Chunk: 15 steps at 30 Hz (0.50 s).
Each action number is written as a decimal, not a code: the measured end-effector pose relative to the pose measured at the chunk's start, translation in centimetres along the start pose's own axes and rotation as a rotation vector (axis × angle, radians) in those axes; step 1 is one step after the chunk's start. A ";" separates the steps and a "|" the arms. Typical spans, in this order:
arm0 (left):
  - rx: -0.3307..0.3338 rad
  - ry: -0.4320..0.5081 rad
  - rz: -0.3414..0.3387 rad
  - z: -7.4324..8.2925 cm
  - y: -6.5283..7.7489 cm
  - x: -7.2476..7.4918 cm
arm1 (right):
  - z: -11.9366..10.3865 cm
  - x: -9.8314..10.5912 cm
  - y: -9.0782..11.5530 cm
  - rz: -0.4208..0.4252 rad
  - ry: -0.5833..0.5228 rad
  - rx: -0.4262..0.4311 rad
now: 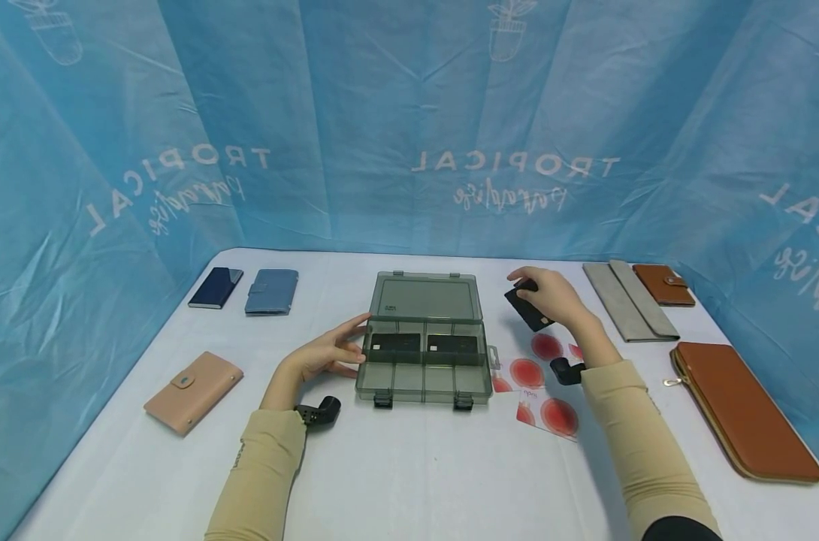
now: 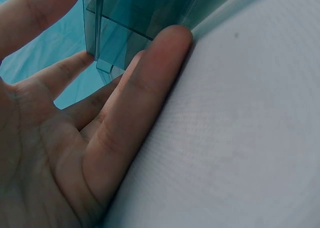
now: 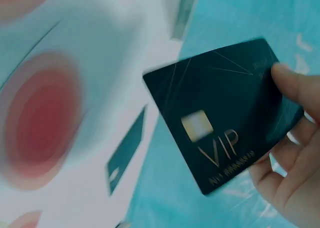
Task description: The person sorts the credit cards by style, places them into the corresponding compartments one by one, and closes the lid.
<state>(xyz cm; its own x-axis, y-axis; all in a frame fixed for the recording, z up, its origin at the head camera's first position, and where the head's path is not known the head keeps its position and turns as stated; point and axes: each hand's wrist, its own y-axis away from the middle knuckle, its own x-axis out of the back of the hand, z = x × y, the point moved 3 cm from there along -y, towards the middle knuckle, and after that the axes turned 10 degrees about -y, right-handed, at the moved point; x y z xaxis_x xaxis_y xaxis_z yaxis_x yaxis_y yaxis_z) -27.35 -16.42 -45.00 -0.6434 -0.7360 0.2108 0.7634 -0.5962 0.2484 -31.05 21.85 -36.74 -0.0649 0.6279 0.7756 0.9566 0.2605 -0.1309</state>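
A smoky-green clear plastic box (image 1: pixel 423 395) stands mid-table, its lid (image 1: pixel 424 299) folded back. Two black cards (image 1: pixel 396 343) (image 1: pixel 453 344) lie side by side in its rear compartments. My left hand (image 1: pixel 324 353) touches the box's left side, fingers spread; in the left wrist view, fingertips (image 2: pixel 172 38) meet the clear wall. Above the table, right of the box, my right hand (image 1: pixel 553 294) pinches a black card (image 1: pixel 527 306) between thumb and fingers. The right wrist view shows "VIP" and a gold chip on this card (image 3: pixel 215 118).
Cards with red circles (image 1: pixel 547 415) lie right of the box. A tan wallet (image 1: pixel 193 392), blue wallet (image 1: pixel 272 291) and navy holder (image 1: pixel 216 288) are left. On the right lie a grey wallet (image 1: pixel 626 300), small brown wallet (image 1: pixel 660 284) and large brown zip wallet (image 1: pixel 747 409).
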 end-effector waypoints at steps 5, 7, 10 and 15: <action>-0.007 0.010 -0.008 0.0 -0.1 0.0 | -2.4 0.1 0.2 0.074 0.020 0.035; -0.003 0.006 -0.007 0.0 -0.1 0.0 | -3.2 0.1 0.2 0.096 0.005 0.038; 0.005 -0.002 -0.001 0.0 -0.1 0.0 | -4.1 -0.2 0.3 0.115 -0.096 0.023; 0.010 -0.009 0.005 0.2 0.0 -0.1 | -5.1 -1.1 0.4 0.132 -0.443 -0.031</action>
<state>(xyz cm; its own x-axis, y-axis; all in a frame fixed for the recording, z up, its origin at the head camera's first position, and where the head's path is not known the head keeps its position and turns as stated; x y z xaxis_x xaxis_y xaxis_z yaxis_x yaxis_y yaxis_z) -27.26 -16.32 -44.87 -0.6397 -0.7363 0.2204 0.7664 -0.5891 0.2562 -29.12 17.48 -34.48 -0.0511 0.9089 0.4139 0.9723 0.1399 -0.1871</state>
